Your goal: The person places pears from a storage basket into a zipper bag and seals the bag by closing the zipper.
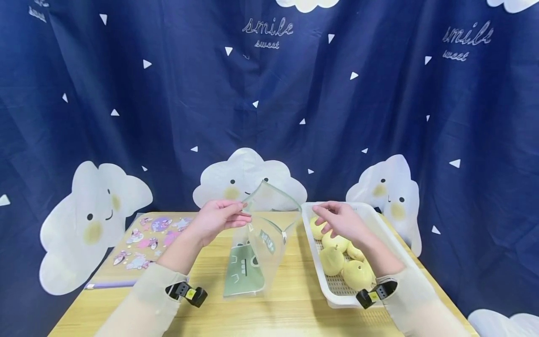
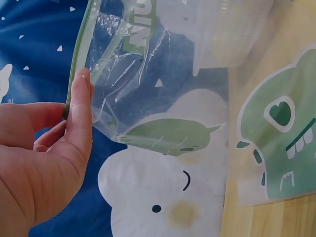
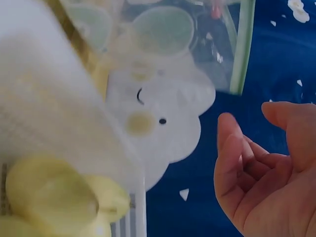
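Pinches the glossy, clear, green-rimmed plastic bag at its mouth in the left hand, over the wood-grained table, with the right hand free, loosely curved near the white basket of rounded yellow fruit.

Bag glossy plastic; basket matt plastic; tabletop smooth wood; curtain cloth.

At one pale wooden worktop: two bare hands, one clear green-printed plastic bag, one clear purple-and-pink-printed plastic bag, one white rectangular plastic basket, at least five round yellow pears.
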Tool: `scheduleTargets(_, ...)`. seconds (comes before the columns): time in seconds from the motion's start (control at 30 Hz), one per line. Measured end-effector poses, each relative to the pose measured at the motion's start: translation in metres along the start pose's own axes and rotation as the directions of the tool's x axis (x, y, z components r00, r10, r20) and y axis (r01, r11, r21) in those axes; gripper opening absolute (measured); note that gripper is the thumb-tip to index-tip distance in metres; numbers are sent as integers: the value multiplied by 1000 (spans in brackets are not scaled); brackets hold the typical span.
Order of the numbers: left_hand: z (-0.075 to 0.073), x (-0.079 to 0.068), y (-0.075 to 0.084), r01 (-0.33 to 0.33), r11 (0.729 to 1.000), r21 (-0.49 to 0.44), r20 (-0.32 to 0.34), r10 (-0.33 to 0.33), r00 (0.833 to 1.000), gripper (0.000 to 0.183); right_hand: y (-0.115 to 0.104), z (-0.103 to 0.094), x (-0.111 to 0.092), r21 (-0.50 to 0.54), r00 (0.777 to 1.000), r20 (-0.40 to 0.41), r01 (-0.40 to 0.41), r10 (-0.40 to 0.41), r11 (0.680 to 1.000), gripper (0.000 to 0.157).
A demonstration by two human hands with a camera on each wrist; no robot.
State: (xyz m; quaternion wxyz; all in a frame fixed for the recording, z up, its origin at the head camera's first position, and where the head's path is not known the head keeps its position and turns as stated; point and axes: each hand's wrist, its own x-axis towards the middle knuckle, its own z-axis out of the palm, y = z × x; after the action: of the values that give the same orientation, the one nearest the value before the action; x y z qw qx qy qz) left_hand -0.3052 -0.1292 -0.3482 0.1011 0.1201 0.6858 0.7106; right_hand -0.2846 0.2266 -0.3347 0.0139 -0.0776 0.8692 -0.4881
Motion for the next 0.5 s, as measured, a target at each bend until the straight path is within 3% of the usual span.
scheduleTargets(0.23,-1,-2,-3,-3,1000,-19,6,3,1000,42,21,-19,-13,-155,999,0,51,-52,987,44)
scheduleTargets(0.5,-1,-3,-4,20,1000,-23,-10,-20,1000,41,45,-32,-42,-427,983,91,181,-156,886,59)
